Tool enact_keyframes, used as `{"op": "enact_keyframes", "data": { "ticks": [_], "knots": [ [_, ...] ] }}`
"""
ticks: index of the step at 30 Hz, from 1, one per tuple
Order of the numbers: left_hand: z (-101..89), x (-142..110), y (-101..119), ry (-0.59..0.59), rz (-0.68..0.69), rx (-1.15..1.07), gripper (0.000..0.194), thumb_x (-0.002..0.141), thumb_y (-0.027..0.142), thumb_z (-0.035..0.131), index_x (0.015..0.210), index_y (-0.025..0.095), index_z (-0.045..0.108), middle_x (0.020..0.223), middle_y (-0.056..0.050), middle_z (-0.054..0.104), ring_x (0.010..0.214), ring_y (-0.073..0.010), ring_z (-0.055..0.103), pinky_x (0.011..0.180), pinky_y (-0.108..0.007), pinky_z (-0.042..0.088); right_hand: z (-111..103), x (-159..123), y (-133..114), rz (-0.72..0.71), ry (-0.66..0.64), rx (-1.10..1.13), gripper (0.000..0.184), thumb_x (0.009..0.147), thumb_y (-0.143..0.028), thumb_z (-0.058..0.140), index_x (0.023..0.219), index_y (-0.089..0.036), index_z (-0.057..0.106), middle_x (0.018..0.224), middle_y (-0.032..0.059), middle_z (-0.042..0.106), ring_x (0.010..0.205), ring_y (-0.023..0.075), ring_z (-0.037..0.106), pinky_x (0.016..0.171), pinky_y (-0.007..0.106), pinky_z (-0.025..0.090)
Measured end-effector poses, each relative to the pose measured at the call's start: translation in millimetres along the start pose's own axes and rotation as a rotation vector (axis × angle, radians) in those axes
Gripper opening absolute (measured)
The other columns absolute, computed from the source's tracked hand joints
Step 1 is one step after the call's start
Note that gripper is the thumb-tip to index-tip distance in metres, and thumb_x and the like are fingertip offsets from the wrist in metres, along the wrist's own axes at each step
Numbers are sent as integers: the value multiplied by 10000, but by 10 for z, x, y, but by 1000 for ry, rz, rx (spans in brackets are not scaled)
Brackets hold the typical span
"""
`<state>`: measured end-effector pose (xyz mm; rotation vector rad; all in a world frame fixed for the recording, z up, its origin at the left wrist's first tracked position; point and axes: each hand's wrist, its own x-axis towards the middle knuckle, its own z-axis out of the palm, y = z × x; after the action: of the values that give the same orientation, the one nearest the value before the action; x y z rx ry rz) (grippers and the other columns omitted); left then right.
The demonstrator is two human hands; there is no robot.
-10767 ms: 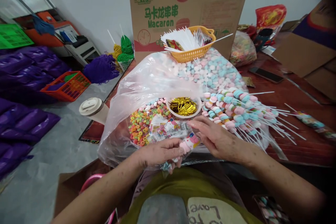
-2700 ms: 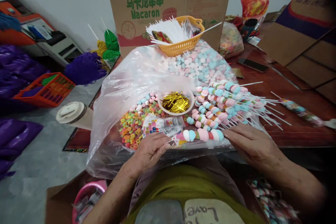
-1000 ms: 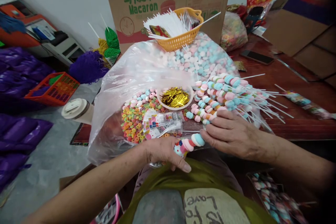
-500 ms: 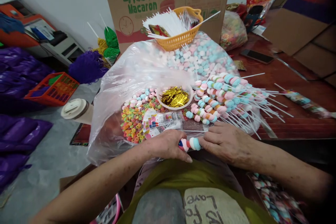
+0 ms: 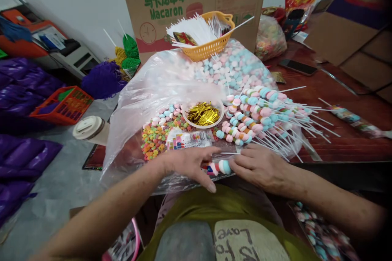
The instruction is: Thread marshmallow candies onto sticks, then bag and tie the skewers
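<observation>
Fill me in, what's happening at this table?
A person's right hand pinches a candy skewer by its blue end, close to the body. The left hand, thumb and forefinger spread open, is at the skewer's printed end; whether it touches is hard to tell. Just beyond lie printed wrappers and a bowl of gold strips, with a pile of candy skewers to the right.

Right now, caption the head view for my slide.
Left hand spread, right hand at the end of a candy skewer, with more skewers piled behind.
</observation>
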<state>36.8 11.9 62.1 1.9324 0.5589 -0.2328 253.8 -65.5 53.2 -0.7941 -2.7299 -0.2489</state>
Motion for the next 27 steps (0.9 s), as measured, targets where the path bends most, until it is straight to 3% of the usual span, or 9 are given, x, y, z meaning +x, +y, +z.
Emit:
{"op": "enact_keyframes", "data": {
  "ticks": [3,5,7,9,11,16,18,21,27],
  "knots": [
    [-88,-105,-99,-262,-125,-56,580,568,436,729,1062,178,568,896,-26,640,805,-188,587,681,-249,449,-105,-41,24,-69,119,-99,162,866,-121,399,891,-130,559,720,31,580,606,130,440,602,310,269],
    [-64,-144,-115,-283,-163,-59,375,633,404,677,923,177,607,763,2,635,705,-162,581,622,-228,438,-151,-56,15,-71,91,-120,172,861,-105,387,866,-131,557,700,28,572,586,129,434,586,307,260],
    [-4,-161,-99,-85,-220,71,293,669,382,630,891,192,612,747,10,636,682,-157,579,601,-224,423,-149,-75,-4,-15,10,-100,175,847,-89,386,820,-143,551,641,10,542,549,125,419,562,302,241],
    [65,-171,-78,179,-323,354,271,686,389,591,873,195,626,757,-16,651,696,-189,590,600,-252,412,-115,-100,-22,67,-82,-45,175,820,-74,394,772,-159,539,601,-5,515,512,122,402,535,296,214],
    [126,-180,-73,345,-411,630,267,703,403,549,818,182,645,733,-59,663,698,-233,604,602,-291,403,-89,-117,-28,143,-134,26,171,792,-69,403,743,-170,531,594,-6,513,490,119,393,516,289,190],
    [198,-232,-131,456,-385,873,300,761,415,487,786,172,662,723,-99,678,707,-249,617,660,-329,393,-170,-116,28,305,-165,231,162,787,-83,398,787,-165,538,680,20,565,546,114,453,507,256,217],
    [192,-263,-131,468,-389,837,398,765,514,474,759,165,665,697,-96,672,680,-238,608,636,-313,382,-211,-116,56,303,-135,289,177,802,-82,389,826,-163,544,694,23,568,579,114,471,514,245,238],
    [163,-296,-80,403,-366,616,523,667,667,513,735,171,664,621,-44,635,596,-188,565,550,-258,341,-209,-114,77,238,-47,213,197,811,-79,380,826,-158,560,649,21,547,571,118,446,530,259,247],
    [90,-267,-27,162,-139,99,351,658,453,654,880,183,621,692,39,587,623,-112,505,548,-187,341,-257,-63,104,-22,56,-66,168,841,-94,414,882,-140,571,677,18,560,614,136,429,602,313,284]
  ]
}}
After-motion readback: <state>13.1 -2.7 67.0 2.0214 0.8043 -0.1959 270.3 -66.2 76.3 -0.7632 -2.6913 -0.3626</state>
